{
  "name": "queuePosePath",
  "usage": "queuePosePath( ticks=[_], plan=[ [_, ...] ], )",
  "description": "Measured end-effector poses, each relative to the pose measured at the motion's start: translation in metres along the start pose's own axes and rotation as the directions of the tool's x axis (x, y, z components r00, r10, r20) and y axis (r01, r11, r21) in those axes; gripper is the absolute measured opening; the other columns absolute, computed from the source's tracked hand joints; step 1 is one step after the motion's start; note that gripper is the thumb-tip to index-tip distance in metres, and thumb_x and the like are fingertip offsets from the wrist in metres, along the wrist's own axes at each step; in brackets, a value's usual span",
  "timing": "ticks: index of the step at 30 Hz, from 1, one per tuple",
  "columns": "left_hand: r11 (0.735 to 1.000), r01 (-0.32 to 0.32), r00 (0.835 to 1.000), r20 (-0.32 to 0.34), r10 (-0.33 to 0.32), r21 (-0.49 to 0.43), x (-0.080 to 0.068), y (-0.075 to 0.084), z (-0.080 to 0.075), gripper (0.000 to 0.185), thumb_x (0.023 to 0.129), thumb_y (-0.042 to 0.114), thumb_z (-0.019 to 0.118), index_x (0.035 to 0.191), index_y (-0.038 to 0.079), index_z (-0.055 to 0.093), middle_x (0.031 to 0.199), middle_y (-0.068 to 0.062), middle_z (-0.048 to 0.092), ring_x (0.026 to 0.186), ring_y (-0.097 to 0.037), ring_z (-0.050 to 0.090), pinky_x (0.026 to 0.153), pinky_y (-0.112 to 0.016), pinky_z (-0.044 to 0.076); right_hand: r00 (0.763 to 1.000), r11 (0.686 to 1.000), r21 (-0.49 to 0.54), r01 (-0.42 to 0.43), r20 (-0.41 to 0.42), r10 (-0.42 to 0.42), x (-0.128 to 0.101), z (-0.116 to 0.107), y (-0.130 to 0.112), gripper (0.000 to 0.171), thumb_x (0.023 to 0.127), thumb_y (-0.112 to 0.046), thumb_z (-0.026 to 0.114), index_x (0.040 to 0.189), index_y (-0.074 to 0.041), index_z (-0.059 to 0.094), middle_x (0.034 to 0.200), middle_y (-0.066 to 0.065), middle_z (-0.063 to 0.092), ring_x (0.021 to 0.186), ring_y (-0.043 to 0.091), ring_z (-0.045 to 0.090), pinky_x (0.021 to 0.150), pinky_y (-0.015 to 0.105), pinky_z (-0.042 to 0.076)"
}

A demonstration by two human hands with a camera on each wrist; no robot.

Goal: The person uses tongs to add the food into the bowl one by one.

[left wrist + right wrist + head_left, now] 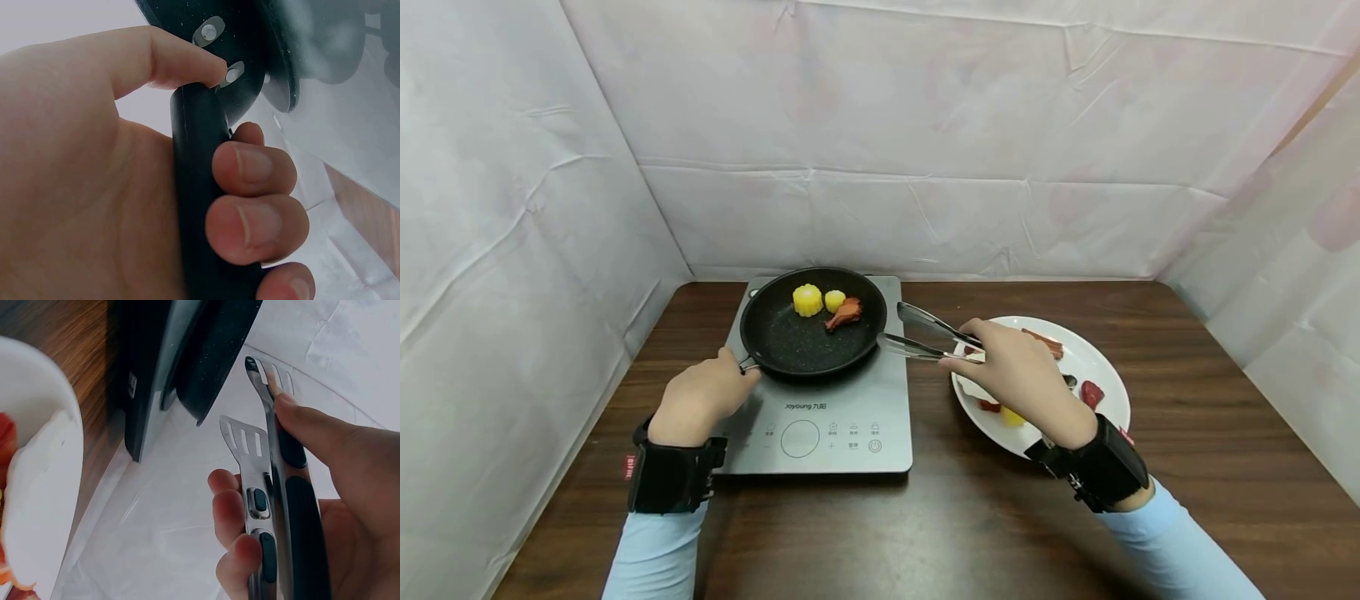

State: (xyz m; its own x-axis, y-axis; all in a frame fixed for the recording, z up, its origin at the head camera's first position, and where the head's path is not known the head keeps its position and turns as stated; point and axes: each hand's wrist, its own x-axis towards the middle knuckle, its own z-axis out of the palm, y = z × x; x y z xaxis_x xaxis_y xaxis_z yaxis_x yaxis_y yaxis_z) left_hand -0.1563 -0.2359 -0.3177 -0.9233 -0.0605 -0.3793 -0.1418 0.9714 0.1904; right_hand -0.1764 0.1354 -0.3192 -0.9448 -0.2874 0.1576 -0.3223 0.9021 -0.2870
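My left hand (703, 393) grips the black handle (199, 162) of a frying pan (797, 350), the thumb along its top and the fingers curled round it. In the pan are two yellow corn pieces (807, 300) and a reddish-brown drumstick (844, 312). Metal tongs (255, 465) with slotted ends and dark grip pads are held in my right hand (1018, 367), between the thumb and curled fingers. Their tips are spread apart with nothing between them, just right of the pan's rim. Beneath the right hand lies a white plate (1114, 383) of food, partly hidden.
The pan stands on a silver induction cooker (850, 458) with a round control mark at its front. On the plate are a red piece (1091, 394), brown strips (1047, 343), a yellow piece (1012, 417) and a white slab (40, 494). Pale sheets (910, 225) wall in the wooden table (955, 533).
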Motion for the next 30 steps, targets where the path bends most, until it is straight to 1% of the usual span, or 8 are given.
queuePosePath(
  ticks=[4, 7, 12, 14, 20, 22, 26, 30],
  plan=[
    [1.000, -0.001, 1.000, 0.004, 0.001, 0.006, 0.001, 0.001, 0.000, 0.076, 0.106, 0.035, 0.037, 0.150, -0.023, 0.016, 0.131, -0.040, 0.057, 0.103, -0.043, 0.067, 0.082, -0.052, 0.054, 0.999, 1.000, -0.003, -0.017, -0.027, 0.017, -0.006, 0.000, 0.012, 0.056, 0.086, -0.063, 0.071, 0.119, -0.018, 0.068, 0.084, -0.006, 0.071, 0.068, 0.014, 0.060, 0.052, 0.030, 0.040],
    [1.000, -0.002, 1.000, 0.004, 0.002, 0.008, 0.002, 0.001, 0.000, 0.077, 0.107, 0.036, 0.036, 0.150, -0.023, 0.015, 0.134, -0.041, 0.055, 0.105, -0.045, 0.066, 0.083, -0.053, 0.054, 0.999, 0.999, -0.001, -0.034, -0.040, 0.033, -0.012, 0.001, 0.024, 0.050, 0.087, -0.060, 0.072, 0.117, -0.020, 0.068, 0.086, -0.003, 0.071, 0.070, 0.015, 0.058, 0.055, 0.032, 0.041],
    [1.000, 0.000, 1.000, 0.004, 0.000, 0.007, 0.003, 0.002, 0.000, 0.077, 0.106, 0.036, 0.037, 0.150, -0.023, 0.014, 0.134, -0.042, 0.054, 0.106, -0.045, 0.066, 0.084, -0.053, 0.054, 0.997, 0.997, 0.005, -0.074, -0.016, 0.075, -0.021, -0.001, 0.044, 0.051, 0.091, -0.056, 0.070, 0.122, -0.016, 0.066, 0.092, 0.003, 0.072, 0.068, 0.014, 0.057, 0.057, 0.033, 0.042],
    [1.000, 0.000, 1.000, 0.002, 0.000, 0.006, 0.002, 0.001, 0.000, 0.077, 0.106, 0.036, 0.037, 0.150, -0.023, 0.015, 0.134, -0.042, 0.054, 0.106, -0.045, 0.066, 0.084, -0.053, 0.054, 0.997, 0.997, -0.005, -0.079, -0.010, 0.079, -0.023, -0.002, 0.051, 0.051, 0.092, -0.055, 0.069, 0.122, -0.014, 0.065, 0.089, 0.003, 0.072, 0.068, 0.015, 0.057, 0.058, 0.033, 0.043],
    [1.000, -0.004, 1.000, -0.012, 0.003, -0.004, 0.002, 0.000, 0.001, 0.075, 0.106, 0.036, 0.038, 0.149, -0.023, 0.019, 0.125, -0.039, 0.060, 0.095, -0.038, 0.067, 0.079, -0.050, 0.054, 0.992, 0.991, -0.034, -0.128, -0.001, 0.128, -0.031, -0.007, 0.072, 0.062, 0.094, -0.058, 0.064, 0.132, -0.009, 0.063, 0.116, 0.017, 0.073, 0.093, 0.035, 0.071, 0.064, 0.048, 0.053],
    [1.000, -0.003, 1.000, -0.014, 0.003, -0.006, 0.002, 0.000, 0.001, 0.075, 0.106, 0.035, 0.038, 0.148, -0.023, 0.020, 0.123, -0.038, 0.061, 0.093, -0.036, 0.067, 0.077, -0.049, 0.054, 0.986, 0.985, -0.045, -0.167, 0.012, 0.168, -0.034, -0.009, 0.079, 0.065, 0.094, -0.060, 0.063, 0.133, -0.008, 0.060, 0.117, 0.018, 0.073, 0.089, 0.035, 0.071, 0.059, 0.047, 0.051],
    [1.000, -0.001, 1.000, -0.012, 0.001, -0.010, 0.001, -0.001, 0.000, 0.075, 0.105, 0.035, 0.039, 0.148, -0.023, 0.020, 0.120, -0.037, 0.063, 0.090, -0.035, 0.067, 0.076, -0.048, 0.053, 0.977, 0.976, -0.060, -0.210, 0.027, 0.212, -0.038, -0.012, 0.094, 0.068, 0.094, -0.062, 0.061, 0.127, -0.002, 0.059, 0.101, 0.019, 0.071, 0.065, 0.022, 0.061, 0.048, 0.035, 0.040],
    [1.000, 0.002, 1.000, -0.013, -0.002, -0.009, 0.001, -0.002, 0.000, 0.075, 0.105, 0.035, 0.039, 0.148, -0.023, 0.020, 0.118, -0.036, 0.064, 0.089, -0.034, 0.067, 0.075, -0.048, 0.053, 0.971, 0.969, -0.068, -0.236, 0.017, 0.237, -0.039, -0.014, 0.111, 0.080, 0.094, -0.069, 0.055, 0.130, 0.002, 0.057, 0.108, 0.026, 0.069, 0.069, 0.027, 0.064, 0.047, 0.035, 0.041]
  ],
)
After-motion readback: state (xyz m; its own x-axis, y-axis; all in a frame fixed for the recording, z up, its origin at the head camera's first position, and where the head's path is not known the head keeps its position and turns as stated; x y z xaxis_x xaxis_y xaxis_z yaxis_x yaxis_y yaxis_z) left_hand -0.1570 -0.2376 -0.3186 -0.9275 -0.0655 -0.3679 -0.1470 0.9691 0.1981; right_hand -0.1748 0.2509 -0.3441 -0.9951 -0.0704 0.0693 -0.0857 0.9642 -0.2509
